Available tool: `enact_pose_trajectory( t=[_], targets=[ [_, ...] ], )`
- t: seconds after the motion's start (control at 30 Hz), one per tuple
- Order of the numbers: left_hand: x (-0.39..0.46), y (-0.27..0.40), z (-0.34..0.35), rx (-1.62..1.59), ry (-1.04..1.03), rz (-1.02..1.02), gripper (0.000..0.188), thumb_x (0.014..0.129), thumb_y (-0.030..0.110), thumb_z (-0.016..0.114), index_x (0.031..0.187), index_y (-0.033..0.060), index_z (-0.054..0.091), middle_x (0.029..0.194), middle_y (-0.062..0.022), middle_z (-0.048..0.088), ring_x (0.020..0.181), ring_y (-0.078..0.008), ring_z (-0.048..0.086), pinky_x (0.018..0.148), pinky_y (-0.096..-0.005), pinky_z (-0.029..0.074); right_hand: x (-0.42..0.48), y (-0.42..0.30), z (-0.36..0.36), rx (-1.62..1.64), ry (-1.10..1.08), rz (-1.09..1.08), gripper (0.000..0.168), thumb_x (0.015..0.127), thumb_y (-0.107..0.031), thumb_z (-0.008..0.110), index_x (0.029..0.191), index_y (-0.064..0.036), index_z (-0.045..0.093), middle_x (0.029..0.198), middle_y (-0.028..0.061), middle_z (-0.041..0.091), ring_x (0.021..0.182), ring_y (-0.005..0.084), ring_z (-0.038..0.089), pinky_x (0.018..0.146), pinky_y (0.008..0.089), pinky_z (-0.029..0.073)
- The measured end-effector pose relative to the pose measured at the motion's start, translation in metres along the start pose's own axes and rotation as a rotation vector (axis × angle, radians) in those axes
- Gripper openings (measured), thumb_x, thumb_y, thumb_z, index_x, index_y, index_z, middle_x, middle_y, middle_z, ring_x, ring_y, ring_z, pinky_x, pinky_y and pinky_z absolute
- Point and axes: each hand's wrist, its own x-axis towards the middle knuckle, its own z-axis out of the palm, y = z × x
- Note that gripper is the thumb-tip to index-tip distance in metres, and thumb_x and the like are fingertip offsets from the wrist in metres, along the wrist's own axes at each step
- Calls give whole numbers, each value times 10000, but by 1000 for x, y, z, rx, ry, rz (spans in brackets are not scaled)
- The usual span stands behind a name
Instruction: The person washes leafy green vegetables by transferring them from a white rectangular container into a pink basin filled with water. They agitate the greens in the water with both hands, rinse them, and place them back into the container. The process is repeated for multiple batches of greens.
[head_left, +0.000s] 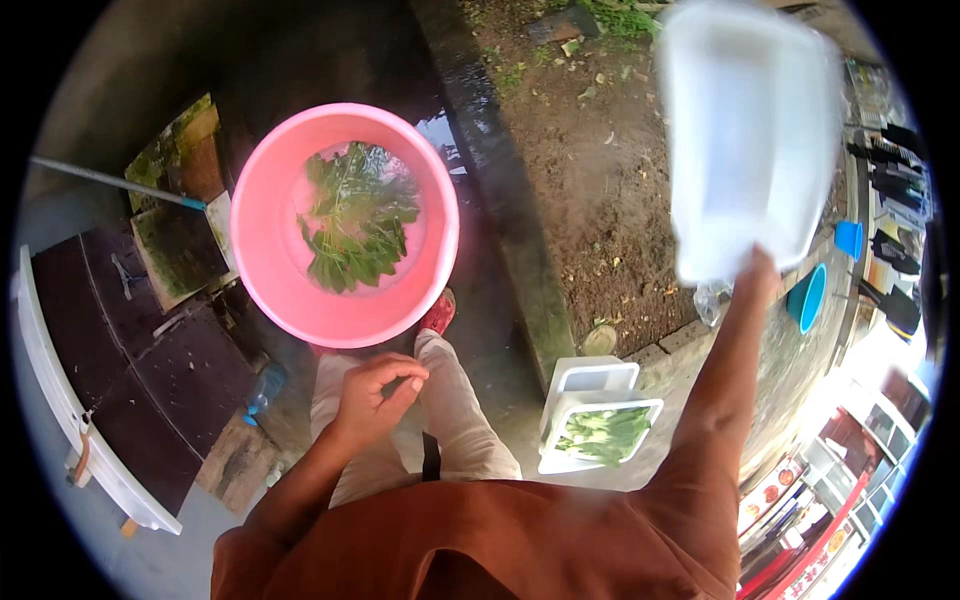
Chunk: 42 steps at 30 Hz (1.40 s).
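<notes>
My right hand (759, 271), arm stretched out to the right, grips the near edge of a white plastic tub (720, 165), which is blurred by motion. In front of my body hangs my left hand (384, 386), its fingers curled with the thumb near the fingertips; nothing shows in it. Just beyond that hand stands a round pink basin (262, 225). Leafy greens (356, 240) lie inside it, in what looks like water. On the ground to the right, a white plastic crate (553, 450) holds green vegetables (606, 435), with another white container (577, 369) against it.
A concrete curb (517, 217) divides the wet floor from bare soil (600, 187). Blue basins (807, 298) stand at the far right. Left are mossy slabs (180, 259), a pole (112, 180), a dark panel (112, 352) and a plastic bottle (266, 390).
</notes>
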Motion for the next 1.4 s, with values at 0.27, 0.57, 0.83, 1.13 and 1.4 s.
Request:
enact_pose_trajectory(
  t=[0.27,0.57,0.83,1.13,1.4],
  targets=[
    [-32,-82,-24,-4,12,-140,74,772,18,591,838,-5,616,793,-100,622,704,-171,593,645,-267,460,-87,98,-54,-1038,-33,-504,563,669,-62,516,1230,-85,477,993,187,611,836,330,610,756,407,478],
    [-25,-148,-20,-34,-49,-257,68,783,24,583,829,-9,621,768,-97,620,675,-151,595,602,-257,456,-160,250,-9,194,-299,435,434,780,-58,563,1187,17,432,1018,139,539,888,276,565,777,417,480],
    [-24,-218,-20,12,-8,-313,59,773,30,589,816,2,620,723,-93,612,646,-144,589,587,-260,450,-190,351,54,351,-421,516,464,800,-74,551,1234,-71,388,1082,119,516,968,300,530,802,464,469],
    [-6,-287,-29,55,55,-276,75,791,37,590,857,3,597,747,-60,599,655,-118,557,577,-258,439,-169,414,58,269,-603,503,324,870,-160,482,1149,-6,425,989,147,546,902,286,547,762,442,480],
    [17,-364,-82,140,223,-444,59,792,95,588,819,42,587,621,-65,552,544,-194,513,527,-286,419,-284,371,32,181,-207,710,378,879,-353,486,1130,-73,453,937,36,525,770,114,507,618,243,443]
  ],
)
